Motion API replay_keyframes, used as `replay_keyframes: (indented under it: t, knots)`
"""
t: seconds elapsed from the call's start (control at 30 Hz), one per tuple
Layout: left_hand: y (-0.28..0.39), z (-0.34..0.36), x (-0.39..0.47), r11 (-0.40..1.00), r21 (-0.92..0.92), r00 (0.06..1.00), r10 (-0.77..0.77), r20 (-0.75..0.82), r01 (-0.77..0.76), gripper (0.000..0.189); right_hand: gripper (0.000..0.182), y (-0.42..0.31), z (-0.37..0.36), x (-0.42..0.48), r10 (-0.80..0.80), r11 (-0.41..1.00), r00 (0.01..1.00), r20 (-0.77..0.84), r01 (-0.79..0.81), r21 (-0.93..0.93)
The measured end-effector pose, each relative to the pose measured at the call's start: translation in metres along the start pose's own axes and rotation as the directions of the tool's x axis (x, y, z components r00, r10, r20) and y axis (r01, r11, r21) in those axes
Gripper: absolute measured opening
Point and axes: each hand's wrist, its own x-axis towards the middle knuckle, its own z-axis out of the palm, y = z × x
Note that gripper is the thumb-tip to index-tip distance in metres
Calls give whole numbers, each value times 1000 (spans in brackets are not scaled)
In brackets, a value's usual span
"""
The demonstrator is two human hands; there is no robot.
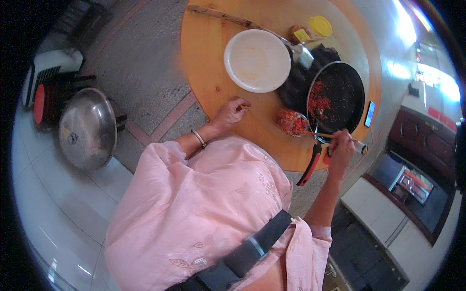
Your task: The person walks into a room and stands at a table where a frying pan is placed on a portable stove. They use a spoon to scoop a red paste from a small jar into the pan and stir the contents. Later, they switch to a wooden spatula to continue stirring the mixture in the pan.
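Note:
My right hand (pixel 342 143) grips a thin wooden stick (pixel 320 134), perhaps a chopstick. Its far end reaches the mouth of a glass jar (pixel 291 122) filled with chopped red chilli. The jar leans on its side, mouth towards the pan. Beside it stands a black frying pan (pixel 344 96), with a patch of red chilli (pixel 318 102) along its left side and small bits scattered over its base. The pan's black-and-red handle (pixel 310 165) points towards me. Near the table's edge, my left hand (pixel 232 112) is empty, its fingers loosely curled and slightly apart.
On the round wooden table (pixel 204 62) are a white bowl (pixel 257 61), a spatula (pixel 304 56) with a long wooden handle, a dark cloth (pixel 295 89), a yellow lid (pixel 321 26) and a phone (pixel 370 114). A metal pan lid (pixel 89 129) is at the left.

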Motion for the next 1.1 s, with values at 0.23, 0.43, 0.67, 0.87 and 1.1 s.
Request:
replay_keyframes:
  t: [0.23, 0.43, 0.67, 0.87, 1.1]
  knots:
    - [-8, -1, -3, 999, -33, 1000, -21, 5, 21, 19, 36, -3, -10, 7, 82, 984, 987, -137, -59, 166]
    - [-17, 3, 0, 998, -62, 1000, -18, 12, 19, 20, 36, -1, -16, 7, 75, 979, 990, -118, -51, 197]
    - [-18, 4, 5, 999, -19, 996, -44, 72, 45, 20, 35, -5, -10, 17, 71, 997, 997, 25, -71, 5]
    - [-11, -2, 3, 995, -33, 995, -89, 45, 91, 21, 35, -34, -36, 6, 12, 998, 985, -173, 0, 66]
    - [2, -12, 2, 997, 57, 996, -56, 67, 52, 20, 33, -23, -50, -9, 54, 965, 961, -272, 20, 262]
